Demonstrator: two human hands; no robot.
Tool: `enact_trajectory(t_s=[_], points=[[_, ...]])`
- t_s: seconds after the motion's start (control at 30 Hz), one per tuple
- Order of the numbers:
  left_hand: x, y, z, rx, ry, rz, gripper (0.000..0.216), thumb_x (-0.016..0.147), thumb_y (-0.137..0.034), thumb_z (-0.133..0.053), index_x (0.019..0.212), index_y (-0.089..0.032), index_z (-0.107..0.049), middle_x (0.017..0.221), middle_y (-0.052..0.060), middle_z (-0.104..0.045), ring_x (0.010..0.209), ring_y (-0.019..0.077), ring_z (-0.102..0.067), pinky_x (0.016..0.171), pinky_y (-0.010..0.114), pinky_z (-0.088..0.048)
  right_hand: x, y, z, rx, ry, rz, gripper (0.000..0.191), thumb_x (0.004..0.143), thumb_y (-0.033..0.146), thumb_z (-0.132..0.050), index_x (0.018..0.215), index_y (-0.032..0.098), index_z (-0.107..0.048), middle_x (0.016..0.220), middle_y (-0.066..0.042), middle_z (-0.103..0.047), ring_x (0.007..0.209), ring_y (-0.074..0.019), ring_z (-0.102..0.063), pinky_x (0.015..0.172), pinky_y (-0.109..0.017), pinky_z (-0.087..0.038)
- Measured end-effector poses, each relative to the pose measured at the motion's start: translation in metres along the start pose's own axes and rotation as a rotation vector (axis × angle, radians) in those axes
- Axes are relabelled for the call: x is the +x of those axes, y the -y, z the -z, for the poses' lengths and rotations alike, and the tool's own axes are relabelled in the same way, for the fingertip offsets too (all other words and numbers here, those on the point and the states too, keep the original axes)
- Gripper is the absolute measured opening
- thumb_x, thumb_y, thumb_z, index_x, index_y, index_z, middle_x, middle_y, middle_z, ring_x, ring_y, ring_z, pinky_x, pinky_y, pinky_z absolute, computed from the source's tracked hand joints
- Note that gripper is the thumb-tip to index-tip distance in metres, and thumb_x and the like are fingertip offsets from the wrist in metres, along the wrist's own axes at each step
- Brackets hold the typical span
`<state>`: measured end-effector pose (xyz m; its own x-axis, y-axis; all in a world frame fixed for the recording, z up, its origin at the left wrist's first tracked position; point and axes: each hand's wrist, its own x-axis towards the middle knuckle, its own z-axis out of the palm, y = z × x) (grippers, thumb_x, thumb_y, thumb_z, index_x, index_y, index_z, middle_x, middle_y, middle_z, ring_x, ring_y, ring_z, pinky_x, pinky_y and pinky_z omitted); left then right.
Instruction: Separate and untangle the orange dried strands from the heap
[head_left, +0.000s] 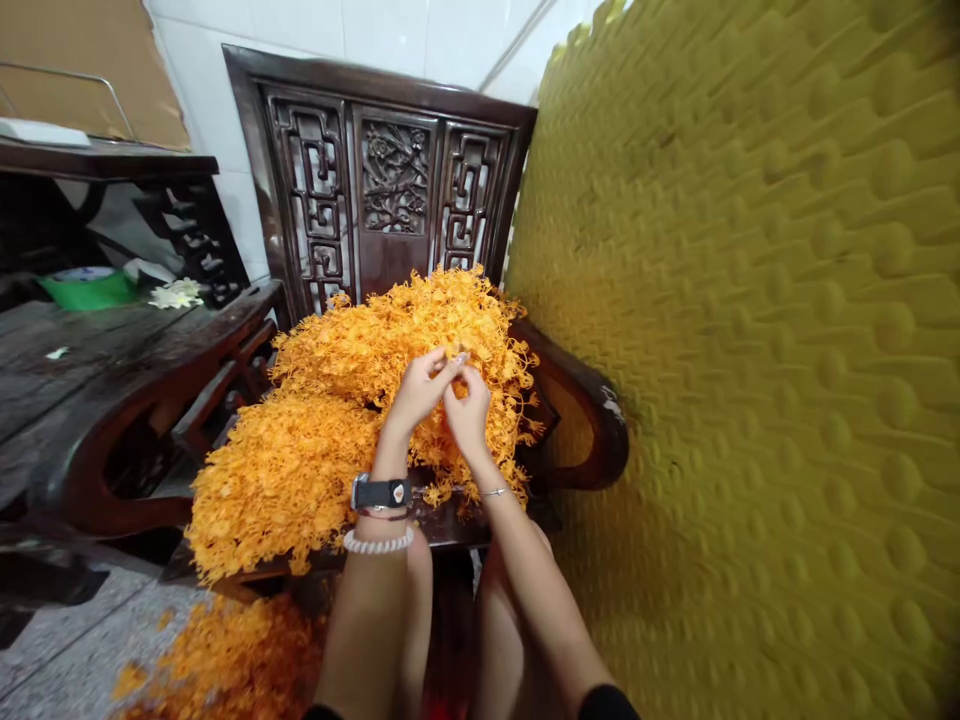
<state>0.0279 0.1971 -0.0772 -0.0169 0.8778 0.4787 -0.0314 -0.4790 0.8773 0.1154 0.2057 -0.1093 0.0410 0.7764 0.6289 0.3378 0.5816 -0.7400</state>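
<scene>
My left hand and my right hand meet over a big heap of orange artificial flower sprigs. Both have thumb and fingers pinched together, the fingertips almost touching. Whatever lies between them is too small to make out, though orange pieces show right around the fingers. The heap rests on the seat of a dark carved wooden chair and spills over its front edge. A watch and a white coiled band circle my left wrist; a thin bracelet is on the right.
A yellow textured foam mat stands like a wall at the right. More orange sprigs lie on the floor at lower left. A green bowl and a pale flower sit on the dark wooden table at left. The chair's curved armrest is close by.
</scene>
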Motion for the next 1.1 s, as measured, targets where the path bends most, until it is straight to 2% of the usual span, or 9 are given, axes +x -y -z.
enact_trajectory(t_s=[0.07,0.2,0.37,0.47,0.57,0.7,0.8,0.9,1.1], points=[[-0.003,-0.005,-0.001,0.076,0.048,-0.015,0.037,0.078,-0.037,-0.059,0.106,-0.014,-0.063,0.101,0.01,-0.068,0.092,0.021,-0.064,0.089,0.039,-0.046,0.005,-0.008,-0.002,0.122,-0.067,-0.053,0.013,0.078,0.027,-0.047,0.079,0.017,-0.056,0.082,-0.004,-0.061,0.077,-0.0152,-0.055,0.075,-0.03,-0.044],[-0.008,-0.012,0.0,0.424,0.171,-0.082,0.049,0.073,-0.037,-0.065,0.117,-0.016,-0.057,0.126,0.011,-0.057,0.124,0.0243,-0.045,0.113,0.045,-0.017,0.013,-0.02,0.0,0.365,-0.146,-0.173,0.011,0.076,0.03,-0.049,0.077,0.02,-0.045,0.072,0.001,-0.055,0.066,-0.0107,-0.054,0.064,-0.024,-0.046],[-0.012,-0.005,-0.002,0.65,0.205,-0.084,0.075,0.074,-0.044,-0.063,0.137,-0.018,-0.034,0.149,0.011,-0.026,0.14,0.0241,-0.015,0.114,0.044,-0.014,0.023,-0.02,0.013,0.57,-0.22,-0.286,0.031,0.065,0.032,-0.066,0.078,0.021,-0.04,0.066,0.007,-0.048,0.056,-0.0073,-0.055,0.058,-0.02,-0.045],[-0.011,0.004,-0.005,0.665,0.274,0.018,0.085,0.074,-0.056,-0.056,0.142,-0.018,-0.022,0.152,0.012,-0.016,0.141,0.0264,-0.006,0.114,0.047,-0.012,0.026,-0.016,0.021,0.658,-0.276,-0.327,0.035,0.062,0.03,-0.069,0.08,0.021,-0.04,0.067,0.008,-0.049,0.053,-0.0058,-0.054,0.058,-0.02,-0.045],[-0.003,0.015,-0.01,0.743,0.31,0.108,0.092,0.073,-0.063,-0.053,0.144,-0.017,-0.018,0.153,0.014,-0.008,0.14,0.0301,0.001,0.113,0.051,-0.007,0.028,-0.012,0.03,0.725,-0.327,-0.349,0.034,0.063,0.029,-0.066,0.08,0.022,-0.038,0.065,0.009,-0.049,0.052,-0.0054,-0.051,0.058,-0.021,-0.046],[0.01,0.031,-0.019,0.979,0.175,0.007,0.105,0.061,-0.052,-0.071,0.144,-0.018,-0.017,0.152,0.017,-0.009,0.138,0.0376,-0.001,0.109,0.058,0.002,0.032,-0.005,0.046,0.747,-0.371,-0.337,0.029,0.063,0.024,-0.063,0.073,0.022,-0.036,0.056,0.012,-0.041,0.045,-0.0037,-0.041,0.053,-0.02,-0.042],[0.018,0.042,-0.029,1.069,0.021,-0.132,0.11,0.057,-0.04,-0.078,0.145,-0.02,-0.014,0.151,0.017,-0.014,0.139,0.036,-0.001,0.109,0.058,0.003,0.035,0.004,0.059,0.724,-0.399,-0.3,0.028,0.062,0.022,-0.063,0.071,0.021,-0.036,0.059,0.011,-0.04,0.046,-0.0026,-0.039,0.05,-0.018,-0.038],[0.023,0.051,-0.039,1.045,-0.099,-0.207,0.104,0.061,-0.039,-0.075,0.144,-0.021,-0.017,0.151,0.016,-0.018,0.14,0.0321,-0.001,0.112,0.052,-0.005,0.036,0.014,0.067,0.691,-0.398,-0.255,0.026,0.062,0.02,-0.062,0.069,0.021,-0.037,0.059,0.011,-0.038,0.045,-0.002,-0.037,0.047,-0.017,-0.036],[0.025,0.066,-0.042,0.917,-0.174,-0.297,0.093,0.068,-0.039,-0.07,0.143,-0.022,-0.019,0.15,0.013,-0.021,0.14,0.0302,-0.005,0.113,0.047,-0.017,0.031,0.033,0.07,0.638,-0.378,-0.222,0.021,0.062,0.016,-0.059,0.066,0.02,-0.038,0.056,0.01,-0.035,0.044,-0.0017,-0.031,0.043,-0.015,-0.03]])
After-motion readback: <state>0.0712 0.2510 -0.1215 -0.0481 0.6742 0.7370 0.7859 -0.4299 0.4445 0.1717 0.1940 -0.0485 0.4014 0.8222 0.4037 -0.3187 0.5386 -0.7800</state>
